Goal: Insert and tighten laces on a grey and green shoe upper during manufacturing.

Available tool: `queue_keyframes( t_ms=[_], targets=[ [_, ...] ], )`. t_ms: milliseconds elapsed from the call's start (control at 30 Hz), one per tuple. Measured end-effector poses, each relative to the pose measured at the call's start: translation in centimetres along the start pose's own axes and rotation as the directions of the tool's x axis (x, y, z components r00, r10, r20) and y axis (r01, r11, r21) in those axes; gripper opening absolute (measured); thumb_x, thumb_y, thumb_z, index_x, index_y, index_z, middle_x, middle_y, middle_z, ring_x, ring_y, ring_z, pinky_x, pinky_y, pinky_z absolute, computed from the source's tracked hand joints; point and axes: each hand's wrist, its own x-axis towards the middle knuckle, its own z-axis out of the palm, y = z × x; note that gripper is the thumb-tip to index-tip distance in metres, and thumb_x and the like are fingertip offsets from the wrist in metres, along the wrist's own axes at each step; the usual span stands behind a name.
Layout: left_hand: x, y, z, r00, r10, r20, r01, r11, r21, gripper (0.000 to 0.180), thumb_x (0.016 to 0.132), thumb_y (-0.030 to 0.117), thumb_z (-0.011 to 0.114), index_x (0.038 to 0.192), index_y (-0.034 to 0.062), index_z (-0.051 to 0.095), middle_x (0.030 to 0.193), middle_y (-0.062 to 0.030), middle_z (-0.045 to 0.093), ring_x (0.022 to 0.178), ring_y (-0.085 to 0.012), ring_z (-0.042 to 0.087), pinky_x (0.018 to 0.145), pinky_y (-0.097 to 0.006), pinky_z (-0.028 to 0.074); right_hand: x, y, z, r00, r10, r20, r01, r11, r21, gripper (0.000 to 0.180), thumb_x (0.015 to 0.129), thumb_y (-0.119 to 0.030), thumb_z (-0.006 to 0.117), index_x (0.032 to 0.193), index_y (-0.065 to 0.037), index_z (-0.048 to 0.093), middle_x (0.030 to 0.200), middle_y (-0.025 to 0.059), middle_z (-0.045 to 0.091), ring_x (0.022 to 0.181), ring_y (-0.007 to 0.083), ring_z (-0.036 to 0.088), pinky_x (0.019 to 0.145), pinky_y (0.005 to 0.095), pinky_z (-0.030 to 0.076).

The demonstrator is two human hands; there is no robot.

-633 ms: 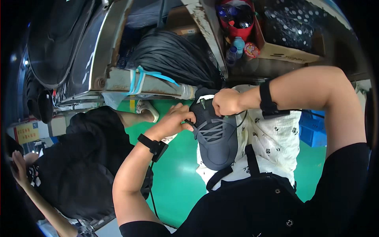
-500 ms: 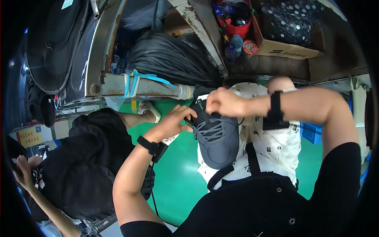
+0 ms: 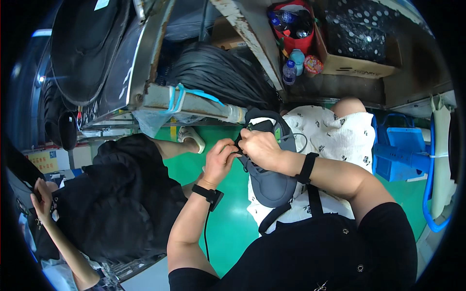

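Observation:
A dark grey shoe upper (image 3: 272, 182) rests on my lap, toe toward me. My left hand (image 3: 221, 160) pinches its left edge near the lacing. My right hand (image 3: 259, 148) lies over the top of the shoe upper, fingers closed on the lace area. A thin lace loop (image 3: 298, 140) sticks out to the right of the shoe upper. Both wrists wear black bands. My white patterned trousers (image 3: 340, 138) lie under the shoe upper.
A person in black (image 3: 116, 203) sits close at my left, hand raised at the far left. A metal machine frame (image 3: 189, 104) with black material stands ahead. Bottles (image 3: 293, 68) and a cardboard box (image 3: 359, 65) sit at the upper right, a blue stool (image 3: 403, 153) right. The floor is green.
My right hand has come down from the shoe upper's top edge onto the lace area, next to my left hand. The shoe upper sits a little lower on my lap.

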Motion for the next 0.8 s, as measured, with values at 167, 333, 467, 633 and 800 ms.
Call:
queue_keyframes(
  t_ms=[167,333,467,633,800],
  targets=[
    [-0.3,0.2,0.4,0.997,0.025,-0.069,-0.025,1.000,-0.003,0.017,0.072,0.007,0.073,0.085,0.0048,0.062,0.098,-0.0085,0.059,0.084,-0.0277,0.061,0.068,-0.036,0.050,-0.3,0.1,0.0,0.999,0.027,0.040,-0.027,1.000,0.000,0.003,0.071,-0.008,0.065,0.072,-0.008,0.063,0.086,0.0078,0.057,0.080,0.0264,0.062,0.063,0.0400,0.050],
    [0.5,1.2,-0.8,1.000,0.013,0.003,-0.013,0.996,-0.090,0.023,0.073,0.008,0.072,0.094,0.0058,0.063,0.104,-0.0104,0.059,0.094,-0.0296,0.058,0.077,-0.036,0.049,-1.0,0.5,-1.2,0.998,0.061,-0.013,-0.056,0.974,0.220,0.005,0.073,-0.008,0.066,0.075,-0.007,0.061,0.083,0.0040,0.056,0.080,0.0252,0.061,0.065,0.0389,0.047],
    [-0.7,3.1,-1.1,0.988,-0.121,-0.101,0.089,0.958,-0.273,0.031,0.077,0.008,0.070,0.107,0.0045,0.062,0.110,-0.0115,0.058,0.103,-0.0285,0.056,0.084,-0.037,0.046,-3.4,2.3,-6.7,0.948,0.290,-0.130,-0.128,0.724,0.678,0.009,0.086,-0.011,0.060,0.080,-0.005,0.058,0.096,0.0047,0.054,0.079,0.0130,0.050,0.066,0.0259,0.041],
    [-2.3,9.6,2.2,0.925,-0.379,0.030,0.321,0.739,-0.592,0.043,0.083,0.003,0.064,0.123,0.0000,0.050,0.119,-0.0153,0.054,0.106,-0.0215,0.058,0.074,-0.030,0.052,-5.4,0.3,-7.6,0.960,0.236,0.154,-0.154,-0.016,0.988,0.013,0.098,-0.023,0.048,0.098,-0.011,0.046,0.107,0.0107,0.057,0.071,0.0055,0.045,0.056,0.0164,0.032],
    [1.1,10.5,7.0,0.929,-0.341,0.143,0.301,0.471,-0.829,0.023,0.093,0.005,0.053,0.116,0.0006,0.054,0.088,-0.0041,0.064,0.071,-0.0093,0.060,0.064,-0.023,0.049,-4.2,1.1,-7.4,0.916,0.398,0.057,-0.102,0.091,0.991,0.012,0.097,-0.023,0.050,0.095,-0.011,0.048,0.072,0.0007,0.051,0.052,0.0038,0.036,0.047,0.0168,0.029]
  ],
)
